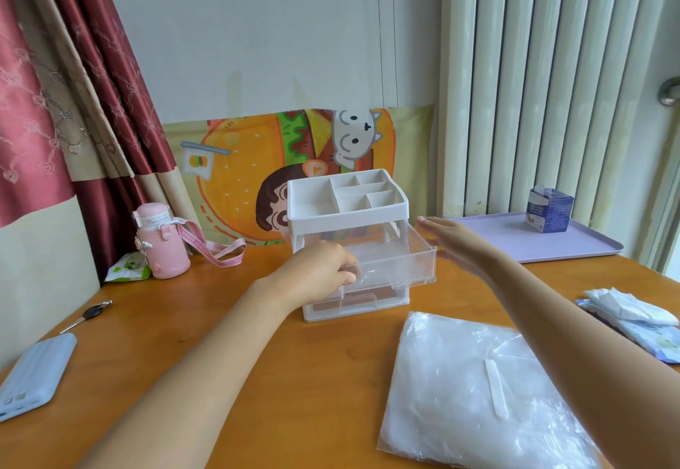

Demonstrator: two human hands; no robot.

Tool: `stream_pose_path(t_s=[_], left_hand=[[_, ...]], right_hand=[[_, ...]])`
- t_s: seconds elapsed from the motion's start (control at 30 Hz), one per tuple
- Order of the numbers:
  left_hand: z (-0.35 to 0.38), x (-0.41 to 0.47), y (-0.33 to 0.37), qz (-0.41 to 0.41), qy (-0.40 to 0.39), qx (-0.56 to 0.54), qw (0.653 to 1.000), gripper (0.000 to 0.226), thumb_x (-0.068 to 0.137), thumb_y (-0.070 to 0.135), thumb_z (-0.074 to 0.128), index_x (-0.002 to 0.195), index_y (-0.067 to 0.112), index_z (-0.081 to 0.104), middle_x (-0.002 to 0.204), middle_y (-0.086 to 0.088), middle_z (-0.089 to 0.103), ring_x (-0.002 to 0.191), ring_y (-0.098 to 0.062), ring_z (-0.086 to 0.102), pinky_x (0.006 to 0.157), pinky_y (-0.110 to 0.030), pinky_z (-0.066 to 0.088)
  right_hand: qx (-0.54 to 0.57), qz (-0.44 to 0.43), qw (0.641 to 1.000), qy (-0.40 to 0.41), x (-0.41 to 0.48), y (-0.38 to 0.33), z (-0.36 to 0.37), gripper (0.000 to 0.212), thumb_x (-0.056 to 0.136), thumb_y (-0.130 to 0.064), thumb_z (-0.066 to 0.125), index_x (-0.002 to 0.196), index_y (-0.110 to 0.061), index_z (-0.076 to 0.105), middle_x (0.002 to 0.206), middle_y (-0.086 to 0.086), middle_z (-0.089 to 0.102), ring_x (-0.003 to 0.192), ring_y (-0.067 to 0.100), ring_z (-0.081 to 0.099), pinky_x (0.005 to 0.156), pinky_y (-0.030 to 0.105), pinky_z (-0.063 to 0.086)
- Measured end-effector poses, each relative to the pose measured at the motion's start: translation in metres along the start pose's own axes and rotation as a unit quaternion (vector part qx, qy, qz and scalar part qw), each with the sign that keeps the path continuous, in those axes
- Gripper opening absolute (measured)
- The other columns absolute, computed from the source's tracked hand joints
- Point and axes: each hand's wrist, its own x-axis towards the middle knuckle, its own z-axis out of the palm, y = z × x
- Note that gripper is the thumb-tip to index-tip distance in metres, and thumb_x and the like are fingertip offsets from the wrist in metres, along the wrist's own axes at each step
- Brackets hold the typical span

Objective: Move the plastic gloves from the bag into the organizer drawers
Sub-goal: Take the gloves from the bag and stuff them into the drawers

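A white organizer (347, 207) with a divided top tray stands in the middle of the wooden table. Its clear upper drawer (401, 262) is pulled out toward me; the lower drawer (358, 301) is in. My left hand (320, 270) grips the front of the upper drawer at its left side, fingers curled over the edge. My right hand (454, 242) is flat with straight fingers beside the drawer's right end. A clear bag of plastic gloves (474, 391) lies flat near the front right.
A pink bottle (162, 244) with a strap and a green packet stand at back left. Keys (88, 316) and a pale blue power bank (35, 375) lie at left. A lilac tray (530, 244) with a blue box is at back right; tissue packs (633, 317) at right.
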Motion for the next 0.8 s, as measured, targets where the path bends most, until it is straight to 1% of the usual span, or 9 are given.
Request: stream_pose_path(t_s=[0.1, 0.2, 0.33, 0.43, 0.5, 0.6, 0.63, 0.7, 0.8], left_hand=[[-0.001, 0.008, -0.003, 0.001, 0.006, 0.012, 1.0, 0.023, 0.096, 0.022, 0.056, 0.115, 0.019, 0.069, 0.118, 0.004, 0.068, 0.103, -0.01, 0.061, 0.085, -0.023, 0.046], [0.002, 0.011, -0.01, 0.001, 0.01, 0.014, 1.0, 0.02, 0.095, 0.023, 0.057, 0.107, 0.013, 0.071, 0.114, 0.006, 0.069, 0.093, -0.003, 0.059, 0.082, -0.023, 0.05], [0.009, 0.009, -0.018, 0.005, 0.017, -0.002, 1.0, 0.02, 0.094, 0.027, 0.059, 0.107, 0.018, 0.071, 0.106, 0.006, 0.07, 0.097, -0.006, 0.061, 0.085, -0.027, 0.052], [0.007, 0.007, -0.021, 0.005, 0.045, -0.051, 0.998, 0.025, 0.088, 0.036, 0.067, 0.109, 0.023, 0.07, 0.105, 0.013, 0.068, 0.098, 0.0, 0.06, 0.083, -0.014, 0.045], [-0.002, 0.006, -0.024, -0.011, 0.136, -0.147, 0.98, 0.024, 0.084, 0.04, 0.069, 0.102, 0.024, 0.07, 0.099, 0.017, 0.068, 0.093, 0.004, 0.06, 0.077, -0.006, 0.04], [-0.016, 0.012, -0.044, -0.096, 0.313, -0.218, 0.919, 0.025, 0.092, 0.037, 0.06, 0.108, 0.018, 0.064, 0.102, 0.012, 0.064, 0.099, -0.007, 0.06, 0.08, -0.014, 0.043], [-0.017, 0.015, -0.054, -0.147, 0.31, -0.232, 0.91, 0.034, 0.094, 0.038, 0.057, 0.119, 0.016, 0.059, 0.112, 0.006, 0.061, 0.108, -0.013, 0.057, 0.086, -0.02, 0.043], [-0.013, 0.024, -0.072, -0.232, 0.21, -0.309, 0.898, 0.052, 0.095, 0.045, 0.052, 0.138, 0.015, 0.046, 0.136, -0.001, 0.051, 0.127, -0.021, 0.047, 0.099, -0.034, 0.039], [-0.007, 0.027, -0.075, -0.233, 0.107, -0.482, 0.838, 0.07, 0.091, 0.052, 0.054, 0.146, 0.014, 0.035, 0.151, -0.004, 0.036, 0.14, -0.028, 0.031, 0.115, -0.049, 0.025]], right_hand=[[0.004, -0.005, 1.0, -0.029, 0.015, -0.009, 0.005, 0.039, 0.098, -0.038, 0.049, 0.131, -0.019, 0.056, 0.127, -0.002, 0.061, 0.114, 0.02, 0.056, 0.099, 0.042, 0.045], [-0.008, -0.007, 1.0, -0.005, 0.022, -0.014, 0.008, 0.033, 0.096, -0.028, 0.055, 0.127, -0.015, 0.06, 0.115, 0.001, 0.067, 0.102, 0.019, 0.063, 0.088, 0.035, 0.05], [-0.039, -0.016, 0.999, 0.008, 0.027, -0.014, 0.01, 0.031, 0.094, -0.016, 0.058, 0.125, -0.013, 0.062, 0.115, 0.004, 0.067, 0.098, 0.017, 0.063, 0.07, 0.024, 0.051], [-0.044, -0.013, 0.998, 0.031, 0.031, -0.014, 0.011, 0.031, 0.093, -0.016, 0.059, 0.124, -0.01, 0.063, 0.113, 0.005, 0.068, 0.094, 0.015, 0.064, 0.063, 0.021, 0.05], [-0.048, -0.01, 0.998, 0.039, 0.033, -0.015, 0.011, 0.03, 0.093, -0.016, 0.06, 0.122, -0.01, 0.064, 0.112, 0.006, 0.068, 0.095, 0.017, 0.065, 0.064, 0.021, 0.051], [-0.052, -0.006, 0.998, 0.043, 0.034, -0.015, 0.012, 0.031, 0.093, -0.017, 0.06, 0.122, -0.009, 0.063, 0.112, 0.007, 0.068, 0.097, 0.019, 0.065, 0.067, 0.022, 0.052], [-0.053, -0.007, 0.998, 0.045, 0.034, -0.014, 0.012, 0.031, 0.093, -0.018, 0.06, 0.123, -0.009, 0.063, 0.112, 0.007, 0.068, 0.097, 0.019, 0.065, 0.069, 0.023, 0.052], [-0.057, -0.005, 0.997, 0.05, 0.034, -0.014, 0.014, 0.031, 0.093, -0.018, 0.06, 0.122, -0.009, 0.064, 0.112, 0.007, 0.068, 0.097, 0.019, 0.065, 0.075, 0.025, 0.053], [-0.064, -0.007, 0.996, 0.054, 0.032, -0.015, 0.015, 0.029, 0.092, -0.018, 0.061, 0.12, -0.01, 0.065, 0.107, 0.006, 0.07, 0.094, 0.019, 0.066, 0.083, 0.029, 0.053]])
